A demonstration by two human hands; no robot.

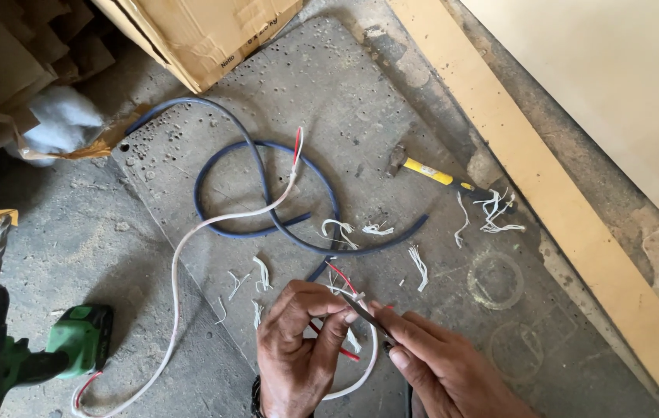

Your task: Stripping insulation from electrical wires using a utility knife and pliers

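Near the lower edge of the concrete slab (360,101) on the floor, the left hand (295,348) is curled closed, thumb and fingertips pinching the stripped end of the white cable (177,263), where thin red wires (339,275) stick out. The right hand (446,364) is closed around a dark, narrow blade tool (364,313), forefinger laid along it, its tip resting against the cable end just beside the left fingers; what kind of tool it is cannot be made out. From the hands the white cable loops down and back, then runs up across the slab to a red-tipped end near the middle, while another stretch trails off toward the lower left of the floor. A dark blue cable (267,186) lies coiled on the slab under it. White scraps of insulation (418,267) are scattered around the hands. A hammer with a yellow handle (434,174) lies toward the slab's right edge, beside a wooden plank (546,178). A green cordless drill (27,352) rests on the floor at the left, and a cardboard box (198,31) stands at the slab's far edge.
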